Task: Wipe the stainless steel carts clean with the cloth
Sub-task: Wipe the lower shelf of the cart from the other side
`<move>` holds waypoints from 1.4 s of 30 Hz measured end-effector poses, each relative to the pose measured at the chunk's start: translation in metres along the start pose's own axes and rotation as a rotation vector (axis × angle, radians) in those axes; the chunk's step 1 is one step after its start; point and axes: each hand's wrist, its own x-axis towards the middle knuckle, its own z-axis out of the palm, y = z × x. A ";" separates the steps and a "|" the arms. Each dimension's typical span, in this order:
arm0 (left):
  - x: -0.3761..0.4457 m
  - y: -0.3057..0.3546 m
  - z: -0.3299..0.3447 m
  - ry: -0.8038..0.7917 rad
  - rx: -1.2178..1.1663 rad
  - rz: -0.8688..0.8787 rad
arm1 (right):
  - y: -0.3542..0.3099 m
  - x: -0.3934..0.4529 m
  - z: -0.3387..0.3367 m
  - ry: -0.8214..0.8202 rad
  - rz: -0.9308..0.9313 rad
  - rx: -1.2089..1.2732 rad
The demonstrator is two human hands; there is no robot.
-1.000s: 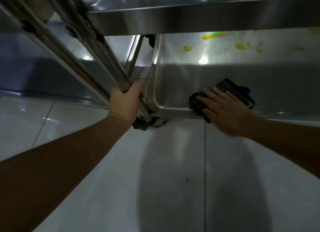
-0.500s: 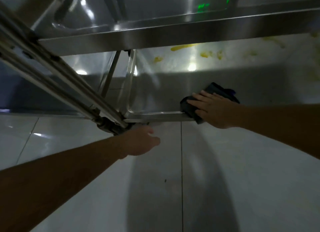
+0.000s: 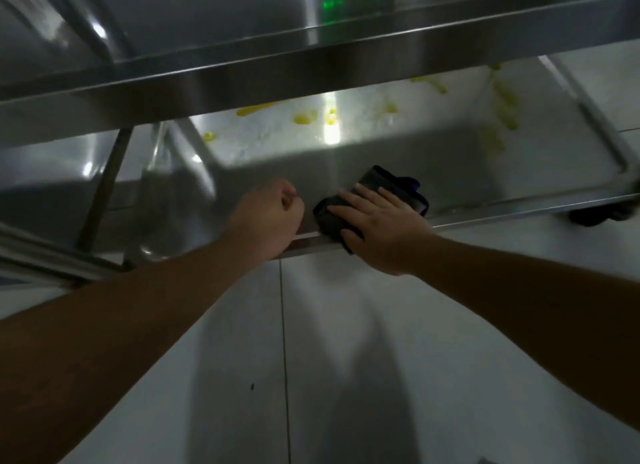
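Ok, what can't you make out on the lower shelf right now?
Head view only:
- Far strip of the steel lower shelf, with its yellow smears: hidden by the upper shelf.
- Shelf under the dark folded cloth: covered by cloth and right hand.
- Left hand grip: curled, contents unclear.

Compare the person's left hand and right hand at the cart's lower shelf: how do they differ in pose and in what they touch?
The left hand is curled into a fist; the right hand lies flat with fingers spread. The left hand holds no cloth; the right hand presses on the dark cloth. The left hand sits nearer the shelf's left end. Both are at the front rim of the lower shelf.
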 end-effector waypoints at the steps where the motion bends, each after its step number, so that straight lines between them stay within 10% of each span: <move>1: 0.000 0.006 0.009 0.014 0.007 0.009 | 0.019 -0.011 -0.002 0.011 0.037 -0.001; 12: 0.007 0.023 0.072 0.162 0.221 0.081 | 0.222 -0.118 -0.032 0.163 0.630 -0.020; 19: 0.005 0.009 0.082 0.242 0.346 0.111 | 0.232 -0.063 -0.037 0.223 1.043 0.077; 29: 0.006 0.002 0.083 0.295 0.378 0.179 | 0.022 0.066 -0.010 0.176 0.175 0.049; 33: 0.008 -0.002 0.084 0.306 0.400 0.178 | 0.041 0.062 -0.013 0.172 -0.007 0.016; 42: 0.009 -0.011 0.090 0.344 0.409 0.212 | 0.265 -0.014 -0.054 0.319 0.848 0.138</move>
